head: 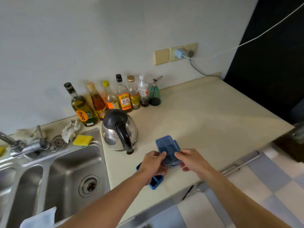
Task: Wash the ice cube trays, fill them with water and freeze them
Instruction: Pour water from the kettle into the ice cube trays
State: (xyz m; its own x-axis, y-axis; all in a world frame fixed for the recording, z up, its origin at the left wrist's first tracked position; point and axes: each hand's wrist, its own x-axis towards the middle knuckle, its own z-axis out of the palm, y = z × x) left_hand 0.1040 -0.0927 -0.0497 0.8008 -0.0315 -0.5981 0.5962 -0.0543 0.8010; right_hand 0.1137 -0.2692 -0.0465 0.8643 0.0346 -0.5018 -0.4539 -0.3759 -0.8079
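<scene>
Lidded tray (pixel 167 148) is pinched at near end by left grip (pixel 153 163) and right grip (pixel 191 160); long axis away, sink (pixel 74 162) left.

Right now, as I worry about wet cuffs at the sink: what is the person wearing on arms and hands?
Nothing shows. The left hand and right hand wear no gloves, and both forearms are uncovered down to the picture's edge: no sleeve, watch or bracelet. Rings cannot be ruled out.
</scene>
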